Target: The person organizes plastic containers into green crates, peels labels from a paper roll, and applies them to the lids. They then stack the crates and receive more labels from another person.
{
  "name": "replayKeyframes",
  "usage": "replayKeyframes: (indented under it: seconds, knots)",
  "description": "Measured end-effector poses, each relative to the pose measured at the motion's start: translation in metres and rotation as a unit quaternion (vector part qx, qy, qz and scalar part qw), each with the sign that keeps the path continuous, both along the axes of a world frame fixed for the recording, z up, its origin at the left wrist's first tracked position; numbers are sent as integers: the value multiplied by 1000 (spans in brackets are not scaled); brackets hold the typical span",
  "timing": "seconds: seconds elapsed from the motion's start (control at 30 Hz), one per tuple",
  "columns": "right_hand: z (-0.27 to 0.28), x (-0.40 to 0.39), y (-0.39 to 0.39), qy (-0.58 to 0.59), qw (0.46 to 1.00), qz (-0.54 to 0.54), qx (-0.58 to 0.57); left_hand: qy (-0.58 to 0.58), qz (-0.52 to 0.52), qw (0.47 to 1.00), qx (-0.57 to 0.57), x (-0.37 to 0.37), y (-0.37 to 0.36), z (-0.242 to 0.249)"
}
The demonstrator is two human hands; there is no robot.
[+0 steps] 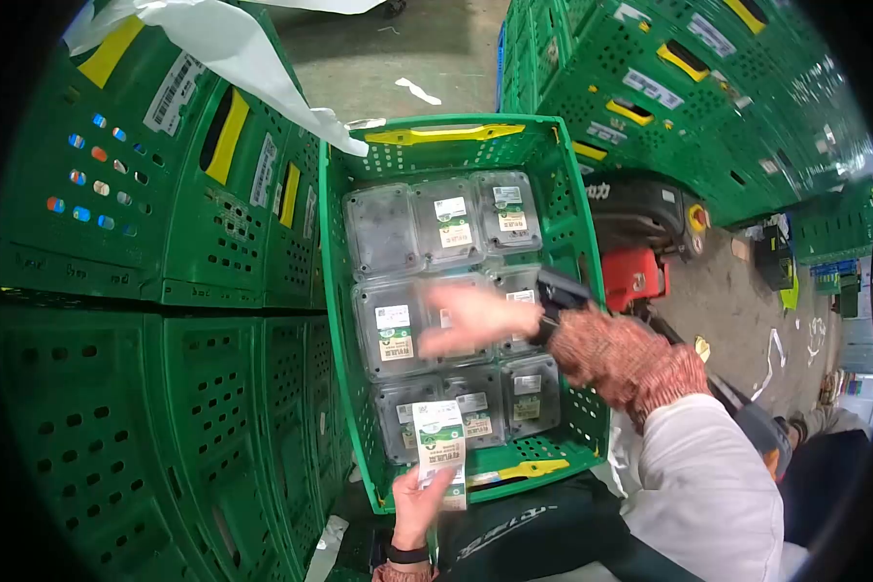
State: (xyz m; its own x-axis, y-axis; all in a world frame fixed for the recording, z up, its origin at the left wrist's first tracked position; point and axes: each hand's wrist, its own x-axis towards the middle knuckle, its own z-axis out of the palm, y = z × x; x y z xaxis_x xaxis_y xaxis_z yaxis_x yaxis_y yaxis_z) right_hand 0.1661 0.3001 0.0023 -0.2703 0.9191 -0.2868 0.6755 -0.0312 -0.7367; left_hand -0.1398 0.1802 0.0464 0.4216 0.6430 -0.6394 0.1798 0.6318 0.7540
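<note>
My left hand [419,506] grips a strip of printed labels [439,436], white with green and beige bands, over the near edge of a green crate [337,320]. Inside the crate, several clear plastic containers [380,228] sit in rows, and most carry a similar label. My right hand [480,318], blurred by motion, is stretched out over the middle row with fingers and thumb apart and nothing visible in it. It partly covers the middle container. A dark device [565,291] is on the right wrist. The back-left container shows no label on its lid.
Tall stacks of green crates [78,388] stand close on the left, and more wrapped crates [650,92] at the back right. A black and red machine [640,218] stands right of the crate. White backing paper [233,58] hangs at the upper left.
</note>
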Motion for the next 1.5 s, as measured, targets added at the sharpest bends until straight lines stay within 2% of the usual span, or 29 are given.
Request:
replayKeyframes:
  seconds: [0.03, 0.1, 0.17, 0.2, 0.23, 0.3, 0.33, 0.37, 0.43, 0.47, 0.57, 0.6, 0.7, 0.83, 0.93, 1.0, 1.03, 1.07, 1.1, 1.13, 1.17, 1.23, 1.3, 1.37, 1.4, 1.43, 1.47, 1.5]
  knots:
    - [35, -20, -29, 208, 966, 9, -152, -10, -10, 1000, 15, -1, -1, 2]
    - [57, -45, -70, 270, 948, 95, -143, 1, -51, 998, 31, -3, 2, 6]
    - [65, -53, -92, 292, 947, 6, -136, 20, -88, 995, 37, -4, 7, 13]
    - [76, -54, -96, 286, 949, -14, -130, -29, -104, 993, 37, -5, 11, 15]
    - [81, -59, -99, 279, 958, -18, -71, -11, -122, 987, 102, -2, 16, 16]
    - [88, -72, -107, 258, 965, -22, 48, -46, -54, 988, 137, 13, 21, 26]
    - [94, -79, -108, 258, 962, -22, 86, -72, -1, 995, 62, 22, 27, 41]
    - [96, -79, -108, 272, 962, -17, 34, -48, -30, 989, 137, 26, 32, 42]
    - [101, -73, -100, 300, 951, -6, -69, -70, -5, 993, 92, 16, 33, 36]
    - [108, -68, -98, 351, 924, -15, -152, -66, 4, 993, 97, 14, 32, 35]
    - [106, -75, -102, 275, 953, -76, -103, -52, 35, 994, 91, 15, 31, 38]
    - [98, -84, -101, 230, 965, -106, 69, -45, 52, 994, 80, 16, 32, 36]
    - [92, -91, -102, 148, 971, -130, 134, -15, 77, 994, 76, 13, 32, 27]
    - [90, -92, -95, 115, 970, -131, 170, 0, 103, 993, 57, 11, 34, 29]
    - [81, -75, -73, 145, 967, -118, 170, -16, 101, 995, 10, 26, 30, 32]
    - [57, -34, -23, 129, 935, -211, 253, 6, 44, 999, 1, 25, 18, 26]
    - [46, -10, 7, 47, 933, -258, 245, 16, 32, 999, 2, 24, 14, 24]
    - [31, 11, 38, 29, 919, -299, 255, 21, 32, 999, -6, 23, 14, 27]
    - [23, 22, 68, 14, 926, -302, 225, 29, 15, 999, -12, 19, 11, 26]
    - [7, 29, 92, 13, 928, -271, 256, 37, -2, 999, -17, 12, 8, 24]
    - [-12, 31, 116, -19, 948, -237, 213, 47, -19, 998, -25, 3, 5, 23]
    - [-81, 38, 149, -109, 940, -129, 296, 36, -54, 998, -20, -7, 1, 28]
    - [-88, 23, 152, -247, 952, -146, 107, 20, -62, 998, -9, -13, -7, 32]
    - [-78, 11, 139, -289, 927, -143, 192, 37, -69, 997, 7, -21, -18, 30]
    - [-60, 7, 124, -282, 923, -119, 231, 32, -66, 997, 10, -23, -22, 30]
    - [-66, 10, 109, -245, 911, -125, 307, 31, -55, 998, 13, -18, -19, 37]
    - [-72, -6, 82, -249, 913, -144, 290, 1, -45, 999, 22, -24, -25, 46]
    - [-54, -9, 52, -143, 944, -139, 264, 31, -81, 994, 69, -30, -35, 38]
